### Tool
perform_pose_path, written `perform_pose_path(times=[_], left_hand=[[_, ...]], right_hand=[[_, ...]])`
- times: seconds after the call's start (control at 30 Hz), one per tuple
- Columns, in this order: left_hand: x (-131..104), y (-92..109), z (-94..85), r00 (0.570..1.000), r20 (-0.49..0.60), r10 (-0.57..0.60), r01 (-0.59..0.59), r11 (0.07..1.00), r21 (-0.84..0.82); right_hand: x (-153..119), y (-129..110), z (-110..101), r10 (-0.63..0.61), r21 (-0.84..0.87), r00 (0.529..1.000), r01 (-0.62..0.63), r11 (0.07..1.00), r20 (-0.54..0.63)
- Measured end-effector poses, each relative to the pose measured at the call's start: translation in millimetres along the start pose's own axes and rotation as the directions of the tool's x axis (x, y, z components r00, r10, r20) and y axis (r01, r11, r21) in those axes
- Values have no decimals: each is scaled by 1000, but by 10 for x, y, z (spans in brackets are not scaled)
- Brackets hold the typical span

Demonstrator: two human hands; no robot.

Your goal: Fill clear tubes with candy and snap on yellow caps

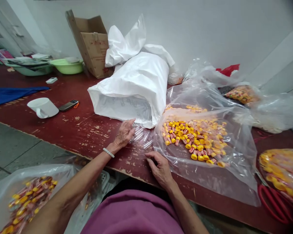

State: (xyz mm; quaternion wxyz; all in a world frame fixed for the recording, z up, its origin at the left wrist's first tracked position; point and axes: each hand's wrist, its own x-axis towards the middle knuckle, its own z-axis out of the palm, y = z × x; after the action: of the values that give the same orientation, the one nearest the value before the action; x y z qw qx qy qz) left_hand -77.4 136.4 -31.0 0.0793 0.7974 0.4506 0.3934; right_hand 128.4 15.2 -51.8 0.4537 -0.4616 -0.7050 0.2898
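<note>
Several clear plastic tubes (142,134) lie in a small heap on the table, just below the mouth of a large white sack (139,76). More clear tubes show inside the sack. My left hand (124,134), with a beaded bracelet at the wrist, rests at the left side of the heap, fingers stretched out and apart. Close to the table's front edge, my right hand (160,167) has its fingers loosely bent, thumb and forefinger apart with nothing visible between them. To its right, a clear plastic bag (234,177) holds many small yellow caps with red-and-white patterned bodies (195,136).
Red-handled scissors (273,201) and another bag of yellow-capped pieces (283,169) lie at right. A white mug (43,108), a phone-like device (68,105), a cardboard box (95,48) and basins (67,66) stand left. Below the table edge is a filled bag (31,201).
</note>
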Motion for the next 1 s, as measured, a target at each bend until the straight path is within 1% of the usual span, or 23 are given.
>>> perform_pose_path(times=[0.07,0.1,0.17,0.23,0.27,0.33,0.4,0.43,0.53,0.7,0.8,0.87,0.93,0.97,1.0], left_hand=[[-115,-74,-100,992,-58,-112,110,993,-41],[-183,-102,-150,986,-65,-153,149,987,-63],[-327,-139,-243,979,-45,-197,192,976,-103],[-459,-153,-311,980,9,-199,199,974,-110],[-511,-152,-335,984,33,-177,180,979,-99],[-579,-140,-359,994,72,-87,90,995,-37],[-595,-115,-362,993,115,18,-25,998,58],[-588,-100,-360,989,140,53,-69,992,110],[-541,-52,-353,977,203,71,-118,966,231],[-544,-6,-386,952,301,49,-133,955,267],[-616,21,-427,952,305,-8,-84,955,286],[-670,57,-460,967,250,-46,-14,972,233],[-715,111,-501,979,163,-124,108,989,102],[-734,144,-524,972,136,-190,191,982,4],[-751,179,-546,954,138,-265,281,953,-117]], right_hand=[[-11,0,4,-5,-28,1000,4,1000,-28],[-17,0,8,-15,-46,999,12,999,-50],[-26,5,27,-51,-93,994,41,995,-100],[-27,17,62,-102,-157,986,82,984,-129],[-22,26,85,-127,-195,984,101,976,-123],[6,45,132,-160,-277,984,132,952,-78],[64,60,171,-152,-367,988,132,921,-25],[104,65,183,-134,-414,991,121,902,-2],[241,61,186,-61,-542,997,82,836,57],[392,3,115,14,-654,995,57,754,102],[416,-37,56,62,-693,992,34,720,113],[415,-56,27,76,-698,989,35,715,128],[401,-69,16,85,-706,985,48,707,153],[388,-74,19,95,-715,982,51,697,163],[373,-80,26,107,-726,980,49,686,167]])
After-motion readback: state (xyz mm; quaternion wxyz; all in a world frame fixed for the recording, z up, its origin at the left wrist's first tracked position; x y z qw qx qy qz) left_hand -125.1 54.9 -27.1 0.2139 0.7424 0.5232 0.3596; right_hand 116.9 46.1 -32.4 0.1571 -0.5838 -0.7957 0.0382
